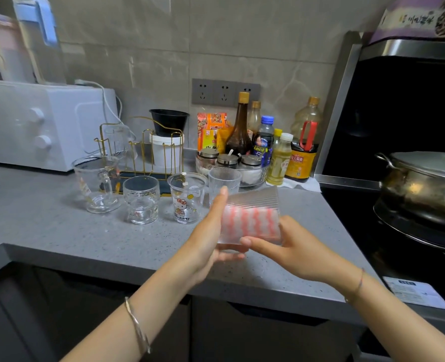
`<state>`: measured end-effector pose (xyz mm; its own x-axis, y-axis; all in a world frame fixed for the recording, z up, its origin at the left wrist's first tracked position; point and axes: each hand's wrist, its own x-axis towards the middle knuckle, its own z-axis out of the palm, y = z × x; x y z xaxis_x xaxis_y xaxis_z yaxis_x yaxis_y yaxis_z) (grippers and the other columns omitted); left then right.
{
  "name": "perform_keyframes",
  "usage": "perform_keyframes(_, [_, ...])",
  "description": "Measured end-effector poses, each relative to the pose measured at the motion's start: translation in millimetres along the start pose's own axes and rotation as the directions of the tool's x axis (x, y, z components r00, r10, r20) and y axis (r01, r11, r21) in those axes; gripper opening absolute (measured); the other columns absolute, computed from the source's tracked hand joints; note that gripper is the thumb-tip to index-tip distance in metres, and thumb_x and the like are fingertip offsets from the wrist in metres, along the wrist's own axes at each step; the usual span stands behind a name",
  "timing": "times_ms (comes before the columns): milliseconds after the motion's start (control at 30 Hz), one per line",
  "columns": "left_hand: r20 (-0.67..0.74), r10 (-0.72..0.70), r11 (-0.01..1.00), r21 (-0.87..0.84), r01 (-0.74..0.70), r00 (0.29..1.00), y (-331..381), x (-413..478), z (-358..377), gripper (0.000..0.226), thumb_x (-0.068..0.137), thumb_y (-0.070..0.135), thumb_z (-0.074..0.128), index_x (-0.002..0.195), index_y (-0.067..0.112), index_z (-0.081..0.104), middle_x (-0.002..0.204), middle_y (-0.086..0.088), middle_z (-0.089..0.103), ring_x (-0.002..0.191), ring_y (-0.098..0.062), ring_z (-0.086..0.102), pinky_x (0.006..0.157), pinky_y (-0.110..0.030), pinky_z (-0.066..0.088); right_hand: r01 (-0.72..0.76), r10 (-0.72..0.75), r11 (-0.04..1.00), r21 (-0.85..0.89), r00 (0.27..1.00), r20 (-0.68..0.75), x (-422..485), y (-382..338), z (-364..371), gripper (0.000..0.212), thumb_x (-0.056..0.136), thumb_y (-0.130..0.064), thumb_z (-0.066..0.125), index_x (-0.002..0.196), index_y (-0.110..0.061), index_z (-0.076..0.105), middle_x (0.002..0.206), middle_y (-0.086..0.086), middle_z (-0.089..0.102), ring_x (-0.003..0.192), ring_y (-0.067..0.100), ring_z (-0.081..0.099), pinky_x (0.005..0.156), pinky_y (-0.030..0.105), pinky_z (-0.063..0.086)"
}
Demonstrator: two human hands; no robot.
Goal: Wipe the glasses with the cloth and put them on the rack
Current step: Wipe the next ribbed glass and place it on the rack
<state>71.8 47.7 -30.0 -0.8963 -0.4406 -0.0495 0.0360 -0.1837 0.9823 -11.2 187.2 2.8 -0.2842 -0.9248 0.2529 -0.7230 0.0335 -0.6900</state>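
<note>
The step in hand looks like the inside wipe of the ribbed glass (252, 198), which is held on its side above the counter (46, 218), in front of the glasses waiting there, with the pink-and-white striped cloth (250, 220) stuffed into it. To do this well, the glass should turn against the cloth so the wad sweeps the whole inner wall and the bottom, with steady pressure and no squeezing, since wet ribbed glass is likely slippery. Keeping it low over the counter would limit the harm of a slip. The left hand (208, 236) lies flat against the left end of the glass, its fingers (222, 197) straight and pointing up, the thumb reaching underneath as a support. The right hand (294, 249) grasps the other end, its thumb laid along the lower front edge; the rest of its fingers are hidden behind the glass, so whether they reach the cloth cannot be told. The gold wire rack (141, 150) stands behind, near the wall, with one glass on it.
</note>
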Motion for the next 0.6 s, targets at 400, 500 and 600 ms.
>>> perform_keyframes(400, [-0.161,0.472,0.872,0.227,-0.433,0.867,-16,5,1,0.081,0.062,0.090,0.046,0.103,0.021,0.058,0.084,0.008,0.066,0.079,-0.012,0.067,0.062,-0.025,0.053,-0.050,0.111,0.826,0.562,0.991,-0.076,-2,-4,16,0.026,0.076,-0.009,0.069,0.101,-0.017,0.069,0.100,0.004,0.074,0.094,0.011,0.070,0.080,0.017,0.052])
perform_keyframes(500, [-0.063,0.625,0.755,0.301,-0.583,0.778,-12,-1,3,0.081,0.066,0.089,0.041,0.117,0.026,0.049,0.097,0.021,0.062,0.091,0.000,0.064,0.062,-0.011,0.051,-0.073,0.140,0.733,0.676,0.989,-0.045,-2,-7,5,0.033,0.081,-0.018,0.060,0.114,-0.011,0.064,0.112,0.005,0.071,0.104,0.017,0.067,0.085,0.020,0.052])
perform_keyframes(600, [0.040,0.666,0.690,0.345,-0.636,0.745,-8,-5,2,0.072,0.072,0.084,0.039,0.124,0.033,0.039,0.105,0.038,0.052,0.092,0.001,0.063,0.067,-0.011,0.051,-0.054,0.118,0.783,0.620,0.991,-0.064,-4,-12,-4,0.028,0.084,-0.022,0.056,0.111,-0.017,0.065,0.113,0.002,0.071,0.106,0.017,0.066,0.089,0.021,0.051])
